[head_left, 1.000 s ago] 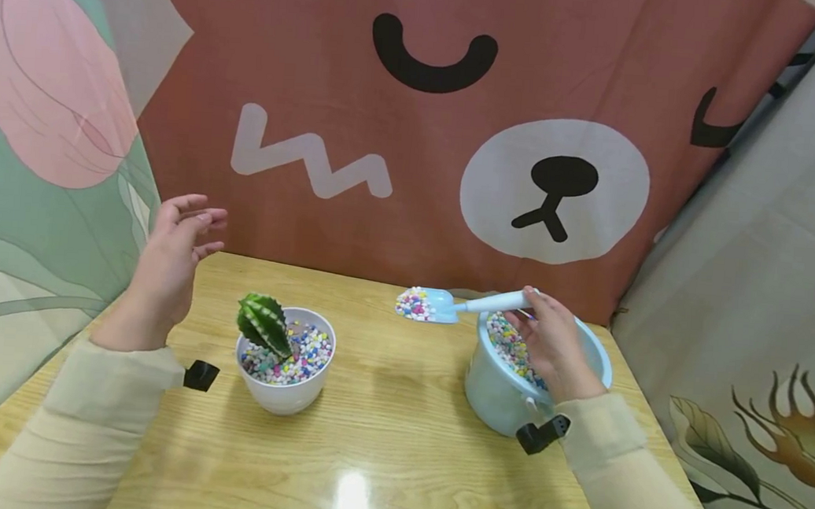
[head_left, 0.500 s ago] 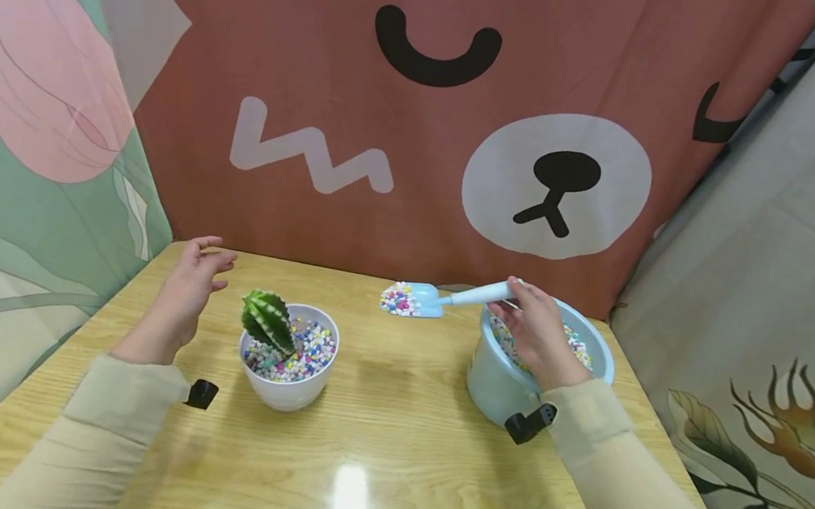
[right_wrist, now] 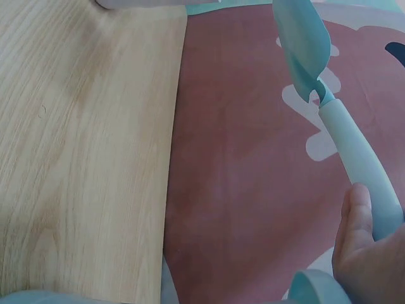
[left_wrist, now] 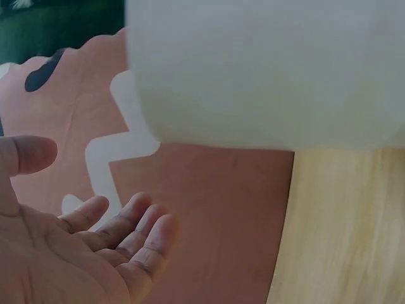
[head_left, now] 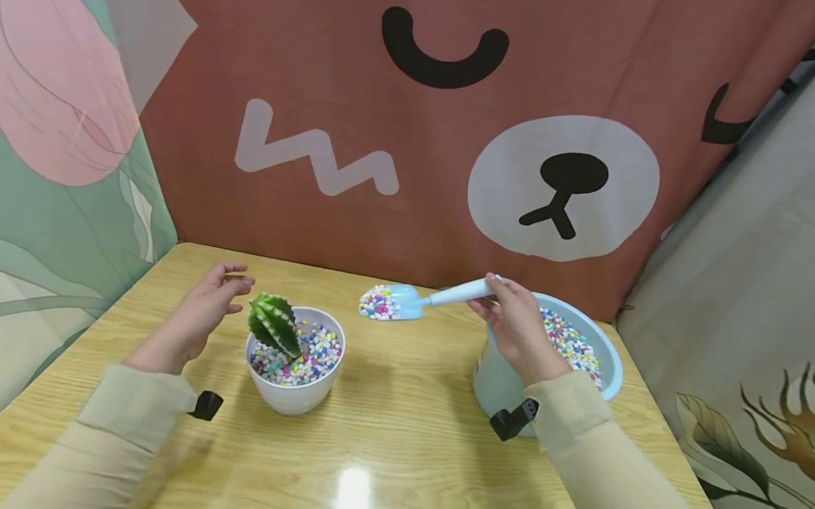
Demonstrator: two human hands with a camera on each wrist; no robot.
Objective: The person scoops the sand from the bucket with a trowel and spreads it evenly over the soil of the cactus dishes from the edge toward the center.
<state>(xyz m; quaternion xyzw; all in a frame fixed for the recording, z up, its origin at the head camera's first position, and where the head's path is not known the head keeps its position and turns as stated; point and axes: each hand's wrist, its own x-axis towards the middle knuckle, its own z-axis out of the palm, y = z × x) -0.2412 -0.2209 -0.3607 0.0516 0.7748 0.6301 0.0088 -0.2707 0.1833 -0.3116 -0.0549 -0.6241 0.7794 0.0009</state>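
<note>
My right hand grips the handle of a light blue hand trowel. Small multicoloured pebbles lie on its blade, which points left over the table between pot and bucket. In the right wrist view, the thumb lies along the trowel handle. A green cactus leans left in a white pot holding similar pebbles. Just left of the cactus, my left hand is raised with loosely bent fingers, holding nothing. The left wrist view has that palm beside the pot's pale wall.
A light blue bucket of multicoloured pebbles stands at the right, partly behind my right hand and forearm. The wooden table ends at a brown bear-print curtain. A grey floral curtain borders the right side.
My right hand has carried the loaded trowel leftward from above the bucket. My left hand has come down and right, closer to the cactus. Pot and bucket stay in place.
</note>
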